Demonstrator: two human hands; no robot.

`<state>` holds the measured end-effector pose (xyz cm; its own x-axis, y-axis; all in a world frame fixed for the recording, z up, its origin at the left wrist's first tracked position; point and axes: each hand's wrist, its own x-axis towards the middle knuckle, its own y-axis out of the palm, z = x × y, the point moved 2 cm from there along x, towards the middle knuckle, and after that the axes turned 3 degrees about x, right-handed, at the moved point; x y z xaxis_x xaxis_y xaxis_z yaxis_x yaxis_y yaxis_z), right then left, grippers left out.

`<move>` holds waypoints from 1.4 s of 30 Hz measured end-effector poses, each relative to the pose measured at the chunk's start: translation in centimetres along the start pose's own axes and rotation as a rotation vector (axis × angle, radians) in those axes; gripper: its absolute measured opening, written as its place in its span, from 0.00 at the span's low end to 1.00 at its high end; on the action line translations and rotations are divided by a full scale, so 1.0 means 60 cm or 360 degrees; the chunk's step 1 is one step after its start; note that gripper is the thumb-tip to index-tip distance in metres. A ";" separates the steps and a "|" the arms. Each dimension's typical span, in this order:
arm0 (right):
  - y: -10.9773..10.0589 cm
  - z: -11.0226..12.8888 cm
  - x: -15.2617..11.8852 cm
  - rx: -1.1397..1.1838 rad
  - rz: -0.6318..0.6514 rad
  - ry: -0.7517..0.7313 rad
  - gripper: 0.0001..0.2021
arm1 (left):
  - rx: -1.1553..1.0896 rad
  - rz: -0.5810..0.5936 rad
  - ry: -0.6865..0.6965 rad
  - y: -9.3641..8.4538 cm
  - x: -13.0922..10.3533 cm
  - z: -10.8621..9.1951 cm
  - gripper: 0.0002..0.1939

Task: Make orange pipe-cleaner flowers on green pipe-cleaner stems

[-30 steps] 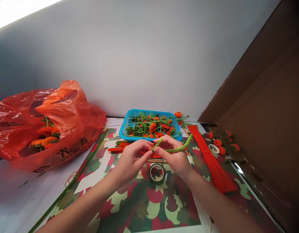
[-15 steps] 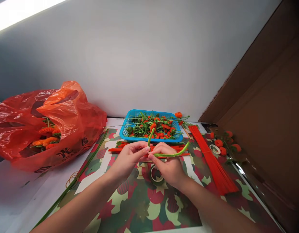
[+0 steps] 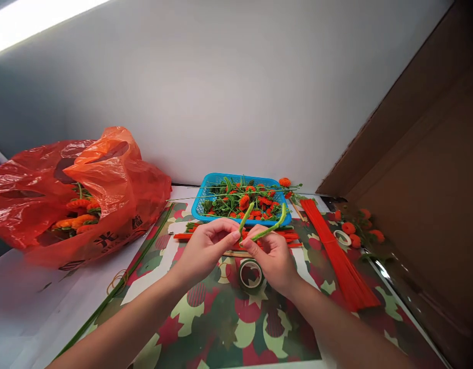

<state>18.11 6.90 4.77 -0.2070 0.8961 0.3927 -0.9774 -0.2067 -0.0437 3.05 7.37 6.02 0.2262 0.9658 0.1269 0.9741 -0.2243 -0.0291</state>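
A bent green fuzzy stem (image 3: 269,230) is pinched near its middle between both hands, its two ends pointing up. My left hand (image 3: 211,246) grips it with thumb and forefinger on the left side of the bend. On the right side, my right hand (image 3: 270,259) pinches it, fingertips close to the left ones. Just behind the hands is a blue basket (image 3: 193,205) holding orange flower heads and green leaves. Orange and green sticks (image 3: 182,236) lie between the basket and the hands. A roll of tape (image 3: 250,274) sits below the fingertips.
To the left stands a red plastic bag (image 3: 124,189) with orange flowers inside. A bundle of red stems (image 3: 336,256) lies at the right, beside a white ring (image 3: 342,238) and more orange flowers (image 3: 355,241). Long green stems (image 3: 144,251) run along the left edge.
The right end of the green stem has swung upward and stands steeper, and its left end leans more to the right. My right hand has turned slightly, showing more of its curled fingers.
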 end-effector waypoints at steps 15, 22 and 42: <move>-0.011 0.009 0.006 -0.0524 -0.0037 -0.0105 0.08 | 0.0229 -0.0197 0.0113 -0.001 0.004 0.016 0.09; -0.005 0.016 0.000 -0.0909 0.0054 -0.0473 0.04 | 0.0111 -0.0246 0.0049 0.006 0.000 0.016 0.10; 0.018 0.004 -0.015 -0.0812 -0.0236 -0.0582 0.11 | -0.0364 -0.0341 -0.0225 0.024 -0.007 0.039 0.11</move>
<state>17.24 5.78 4.62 -0.1288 0.6906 0.7117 -0.9104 0.2023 -0.3610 4.37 6.97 3.61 0.0299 0.9990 -0.0329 0.9778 -0.0224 0.2083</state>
